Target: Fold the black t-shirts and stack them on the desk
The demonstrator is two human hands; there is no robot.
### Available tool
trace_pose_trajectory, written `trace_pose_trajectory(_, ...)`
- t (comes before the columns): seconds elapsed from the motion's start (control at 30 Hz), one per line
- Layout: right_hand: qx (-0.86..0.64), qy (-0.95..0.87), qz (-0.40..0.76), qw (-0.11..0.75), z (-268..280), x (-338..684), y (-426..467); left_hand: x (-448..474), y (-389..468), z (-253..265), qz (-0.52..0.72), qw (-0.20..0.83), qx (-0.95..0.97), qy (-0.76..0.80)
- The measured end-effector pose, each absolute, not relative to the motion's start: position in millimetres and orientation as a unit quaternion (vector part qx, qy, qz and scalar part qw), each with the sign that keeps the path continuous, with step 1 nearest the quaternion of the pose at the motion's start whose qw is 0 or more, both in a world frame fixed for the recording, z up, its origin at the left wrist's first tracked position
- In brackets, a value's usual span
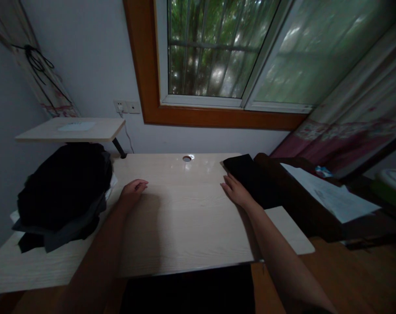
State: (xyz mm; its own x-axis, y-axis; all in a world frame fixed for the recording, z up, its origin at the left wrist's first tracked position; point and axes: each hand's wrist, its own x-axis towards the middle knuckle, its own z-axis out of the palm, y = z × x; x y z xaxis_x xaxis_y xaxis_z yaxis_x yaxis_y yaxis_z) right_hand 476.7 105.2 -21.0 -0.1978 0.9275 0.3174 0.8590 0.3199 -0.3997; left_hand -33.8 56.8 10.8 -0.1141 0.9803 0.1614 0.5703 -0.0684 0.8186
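My left hand (134, 190) rests over the pale wood-grain desk (191, 218), its fingers loosely bent and nothing visible in them. To its left is a big heap of black and dark grey cloth (65, 187), with some white showing at its edges. My right hand (236, 190) lies at the desk's right side, palm down with the fingers stretched and slightly apart. It is right beside the near-left edge of a flat, folded black cloth (253, 176); whether it touches the cloth I cannot tell.
A raised shelf (99, 129) on a black post stands behind the heap, bearing a white paper (76, 126). The desk has a round cable hole (187, 158). To the right are a pale board (291, 231) and a dark brown surface with a white sheet (331, 196). A window is ahead.
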Motion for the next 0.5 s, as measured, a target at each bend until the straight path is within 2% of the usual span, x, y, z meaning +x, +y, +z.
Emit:
trace_pose_trajectory(0.2, -0.542, -0.794, 0.055, 0.268, -20.4, 462.6, 97.1, -29.7, 54.9, 16.5, 0.390, 0.251, 0.614, 0.639)
trace_pose_trajectory(0.33, -0.506, -0.802, 0.125, 0.294, -13.7, 448.5, 93.9, -29.1, 54.5, 16.1, 0.383, 0.244, 0.619, 0.641)
trace_pose_trajectory(0.5, -0.528, -0.677, 0.280, 0.429, -8.6, 438.3, 119.2, -31.0, 55.7, 11.8, 0.388, 0.245, 0.620, 0.636)
